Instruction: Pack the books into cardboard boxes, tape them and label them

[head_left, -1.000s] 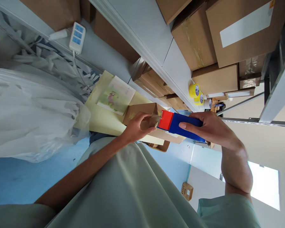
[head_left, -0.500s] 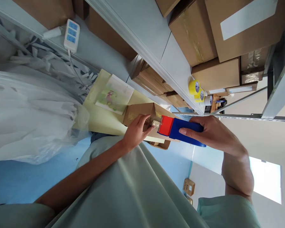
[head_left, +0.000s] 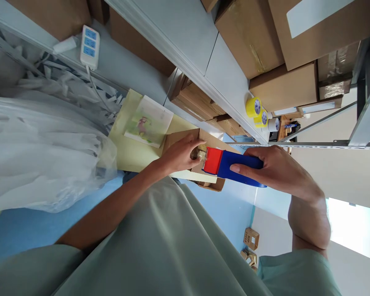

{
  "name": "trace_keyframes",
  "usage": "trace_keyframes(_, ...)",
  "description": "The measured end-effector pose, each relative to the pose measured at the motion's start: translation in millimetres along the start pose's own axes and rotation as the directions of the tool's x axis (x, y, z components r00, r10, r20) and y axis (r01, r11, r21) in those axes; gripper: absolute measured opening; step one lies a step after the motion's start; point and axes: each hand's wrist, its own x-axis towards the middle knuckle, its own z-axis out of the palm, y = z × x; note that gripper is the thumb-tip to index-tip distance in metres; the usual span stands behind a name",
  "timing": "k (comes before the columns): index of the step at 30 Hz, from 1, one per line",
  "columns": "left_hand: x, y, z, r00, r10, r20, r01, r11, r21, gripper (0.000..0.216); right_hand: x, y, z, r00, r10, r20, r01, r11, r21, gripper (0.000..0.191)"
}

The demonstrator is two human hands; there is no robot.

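A blue and red tape dispenser is gripped in my right hand, its toothed red end pointing left. A short piece of shiny clear tape shows at that end. My left hand is curled around this piece, with thumb and forefinger at its edges; their exact contact is hard to see. Under both hands sits a cardboard box, partly hidden by the left hand and the dispenser. It rests on a pale yellow sheet, beside a paper with a printed picture.
Yellow tape rolls stand on the grey shelf near larger cartons. A white power strip lies at upper left. On the left bulges a big plastic bag. Small boxes sit on the blue floor.
My left hand has shifted slightly up and to the right, closer to the dispenser's toothed end. The dispenser has moved slightly left, and the view has shifted a little.
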Motion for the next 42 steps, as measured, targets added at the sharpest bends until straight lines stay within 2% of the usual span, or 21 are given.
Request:
trace_keyframes(9, -4.2, -6.4, 5.2, 0.999, -0.037, 0.003, 0.037, 0.996, 0.083, 0.056, -0.2, 15.3, 2.9, 0.998, 0.020, -0.057, -0.019, 1.000, 0.016, 0.076)
trace_keyframes(18, -7.7, -12.6, 2.6, 0.997, -0.041, 0.061, 0.040, 0.999, 0.021, 0.060, 4.8, 64.0, 15.5, 0.993, 0.119, 0.014, -0.120, 0.991, 0.061, 0.071)
trace_keyframes(22, -6.7, -12.1, -4.4, 0.995, -0.041, 0.096, 0.040, 0.999, 0.014, 0.063, 20.3, 92.4, 35.3, 0.988, 0.141, 0.064, -0.146, 0.987, 0.074, 0.075)
trace_keyframes(27, -4.3, -10.0, -11.1, 0.985, -0.075, 0.153, 0.072, 0.997, 0.025, 0.062, 47.8, 123.6, 72.4, 0.985, 0.087, 0.149, -0.109, 0.984, 0.142, 0.078)
trace_keyframes(31, -5.5, -9.3, -13.7, 0.985, -0.095, 0.142, 0.093, 0.995, 0.025, 0.063, 64.8, 136.1, 99.6, 0.988, 0.047, 0.144, -0.068, 0.987, 0.144, 0.074)
trace_keyframes(34, -11.3, -3.4, -13.7, 0.987, -0.127, 0.103, 0.121, 0.991, 0.061, 0.064, 69.6, 137.8, 113.1, 0.995, 0.013, 0.101, -0.025, 0.992, 0.121, 0.073)
trace_keyframes(36, -16.7, 4.1, -8.6, 0.990, -0.139, 0.035, 0.134, 0.985, 0.109, 0.062, 70.2, 137.3, 119.5, 0.998, -0.003, 0.069, -0.003, 0.997, 0.080, 0.071)
trace_keyframes(39, -24.7, 17.3, 11.5, 0.976, -0.144, -0.162, 0.174, 0.967, 0.187, 0.059, 72.1, 138.0, 126.9, 1.000, -0.020, 0.017, 0.020, 1.000, 0.011, 0.068)
trace_keyframes(42, -29.3, 28.1, 39.6, 0.917, -0.175, -0.357, 0.261, 0.943, 0.208, 0.073, 77.5, 142.4, 132.3, 0.998, -0.066, 0.003, 0.066, 0.997, 0.029, 0.066)
